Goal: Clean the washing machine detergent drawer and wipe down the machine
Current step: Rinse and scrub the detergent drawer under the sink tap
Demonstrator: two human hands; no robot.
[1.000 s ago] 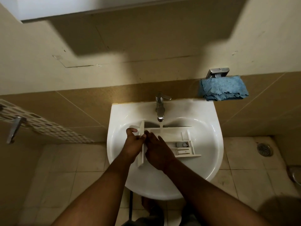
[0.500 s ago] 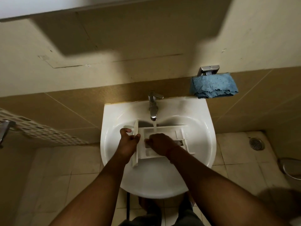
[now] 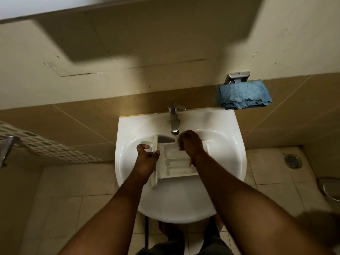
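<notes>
I am working over the white sink [image 3: 128, 162], and the detergent drawer [image 3: 176, 162] is lying across its basin, front panel to the left, compartments facing up. My left hand [image 3: 147, 159] is gripping that front panel, thumb on the near right side and fingers curling around the far left edge, holding the drawer steady. My right hand [image 3: 189, 144] is curled into a loose fist over the far compartment, just below the tap [image 3: 173, 118]; I cannot tell whether it is clutching anything or only rubbing with bare fingers, since that hand is blurred. Whether water is running is also too faint to make out here. I am judging this to be the middle of the drawer-cleaning step: the drawer is already out of the machine and is being scrubbed, with the 2 nearer compartments looking pale and mostly clean. Rinsing, refitting the drawer and wiping down the machine all seem to be waiting; the blue cloth [image 3: 242, 95] is hanging unused on the wall to the far right, and the machine itself is not in view.
</notes>
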